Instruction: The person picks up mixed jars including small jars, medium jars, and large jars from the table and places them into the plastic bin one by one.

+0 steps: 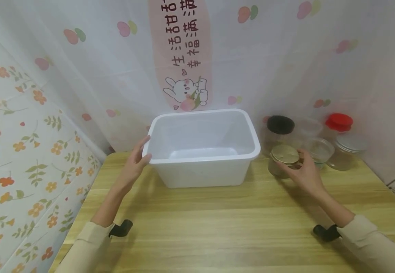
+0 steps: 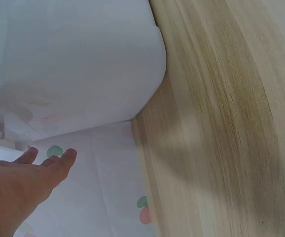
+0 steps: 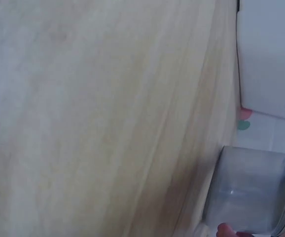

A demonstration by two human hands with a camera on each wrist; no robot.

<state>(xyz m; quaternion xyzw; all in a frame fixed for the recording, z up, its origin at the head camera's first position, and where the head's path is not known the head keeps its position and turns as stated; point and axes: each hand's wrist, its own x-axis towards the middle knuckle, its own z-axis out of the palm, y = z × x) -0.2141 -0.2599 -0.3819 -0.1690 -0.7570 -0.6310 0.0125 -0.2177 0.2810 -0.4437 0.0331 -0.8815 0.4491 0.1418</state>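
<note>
Scanning from the left, I see my left hand (image 1: 134,163) resting against the near left corner of the white bin (image 1: 202,148), its fingers (image 1: 143,143) fairly straight and relaxed, the thumb touching the rim and nothing gripped. On the left wrist view the fingers (image 2: 58,160) lie open beside the bin's rounded wall (image 2: 73,59), so I judge the hand is only steadying it.

The bin stands upright at the middle of the tabletop (image 1: 218,223), toward twelve o'clock against the wall, and I can see nothing inside it. By that, no jar has gone in yet, and as far as I can judge the whole row is left to handle.

At three o'clock from the bin, my right hand (image 1: 304,172) closes its fingers (image 1: 303,153) around the gold-lidded jar (image 1: 283,159), which sits on the tabletop just beside the bin. The right wrist view shows it as a clear, squat, seemingly empty jar (image 3: 251,190) with a ridged metal lid and fingertips at its edge; I cannot tell whether it has left the surface.

Behind it, toward one and two o'clock, stand a black-lidded jar (image 1: 280,127), an open glass bowl (image 1: 318,149), a red-lidded jar (image 1: 339,123) and a silver-lidded jar (image 1: 350,149).
</note>
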